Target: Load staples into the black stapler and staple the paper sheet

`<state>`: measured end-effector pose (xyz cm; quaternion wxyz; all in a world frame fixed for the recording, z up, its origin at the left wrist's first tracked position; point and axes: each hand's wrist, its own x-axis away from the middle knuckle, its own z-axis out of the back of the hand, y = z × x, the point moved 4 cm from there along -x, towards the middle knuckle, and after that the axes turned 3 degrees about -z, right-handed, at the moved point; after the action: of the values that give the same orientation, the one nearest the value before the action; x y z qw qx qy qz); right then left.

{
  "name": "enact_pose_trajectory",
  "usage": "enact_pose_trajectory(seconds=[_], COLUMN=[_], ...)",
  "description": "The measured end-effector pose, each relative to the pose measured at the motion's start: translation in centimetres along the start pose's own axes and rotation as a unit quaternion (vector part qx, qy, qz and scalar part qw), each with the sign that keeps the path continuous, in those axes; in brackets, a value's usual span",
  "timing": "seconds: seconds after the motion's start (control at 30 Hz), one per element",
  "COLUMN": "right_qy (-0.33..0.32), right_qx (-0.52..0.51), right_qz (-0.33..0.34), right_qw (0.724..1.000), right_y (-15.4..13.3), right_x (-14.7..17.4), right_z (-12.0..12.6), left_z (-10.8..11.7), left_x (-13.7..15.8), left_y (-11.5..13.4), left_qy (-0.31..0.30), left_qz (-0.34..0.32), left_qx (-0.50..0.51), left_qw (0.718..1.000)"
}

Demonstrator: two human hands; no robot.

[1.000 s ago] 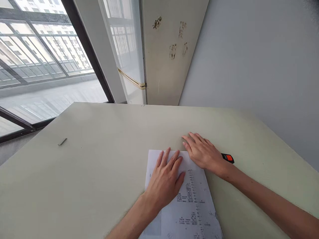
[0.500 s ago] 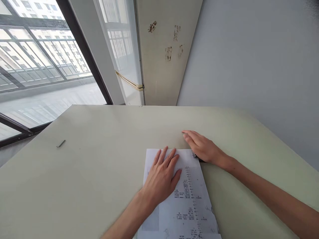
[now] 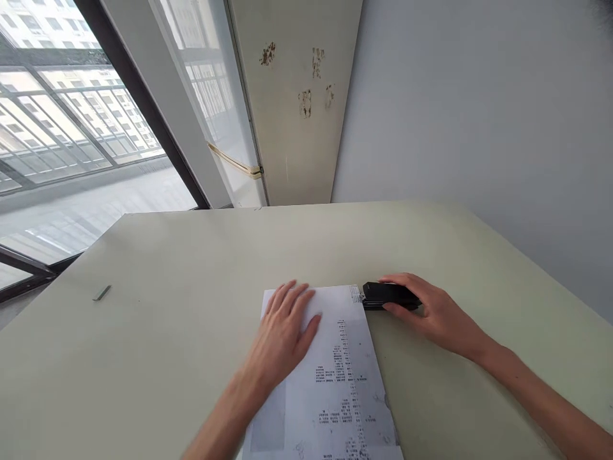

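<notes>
Printed sheets of paper (image 3: 335,396) lie on the table in front of me, with dark print down their right half. My left hand (image 3: 282,332) rests flat on the upper left of the paper, fingers stretched out. A black stapler (image 3: 389,295) lies at the upper right corner of the paper, its head beside the sheet's edge. My right hand (image 3: 431,310) grips the stapler from the right, thumb on the near side and fingers along the far side. The stapler's back end is hidden by that hand.
A short grey strip, perhaps a row of staples (image 3: 102,293), lies at the table's left. The pale table (image 3: 158,358) ends near a window (image 3: 71,115), a white fridge (image 3: 297,147) with rusty patches and a grey wall (image 3: 479,115).
My right hand has moved from over the stapler's top to a grip round its sides, so the stapler now shows. My left hand stays flat on the paper. The view has shifted slightly.
</notes>
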<state>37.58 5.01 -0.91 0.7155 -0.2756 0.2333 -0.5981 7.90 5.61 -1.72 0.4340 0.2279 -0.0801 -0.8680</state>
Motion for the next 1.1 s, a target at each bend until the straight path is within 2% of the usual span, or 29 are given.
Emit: enact_pose_trajectory(seconds=[0.17,0.33,0.63,0.83,0.97,1.03,1.1], right_qy=[0.04,0.063,0.121,0.134,0.177,0.22,0.265], right_qx=[-0.01,-0.039,-0.048,-0.041,-0.009,0.004,0.014], right_qz=[0.016,0.027,0.046,0.014,0.045,0.077,0.112], right_qw=[0.999,0.997,0.99,0.99,0.983,0.973,0.957], right_y=[1.5,2.0,2.3,2.1,1.4,0.8,0.2], right_x=[0.1,-1.3,-2.7,-2.3,-1.5,-1.0,-0.6], right_z=[-0.6,-1.0,-1.0,-1.0,-0.7,-0.4,0.0], left_z=[1.2,1.8,2.0,2.2,2.3,2.4,2.4], left_x=[-0.2,0.0,-0.5,-0.6,-0.6,-0.9,-1.2], left_y=[-2.3,-4.5,-5.2,-5.3,-5.6,-5.4,-5.1], left_qy=[0.057,0.08,0.066,0.058,0.033,0.011,-0.019], left_qz=[0.065,0.142,0.171,0.198,0.238,0.222,0.176], left_qx=[-0.034,-0.078,-0.074,-0.014,0.067,0.104,0.135], left_qw=[0.996,0.984,0.98,0.978,0.968,0.969,0.975])
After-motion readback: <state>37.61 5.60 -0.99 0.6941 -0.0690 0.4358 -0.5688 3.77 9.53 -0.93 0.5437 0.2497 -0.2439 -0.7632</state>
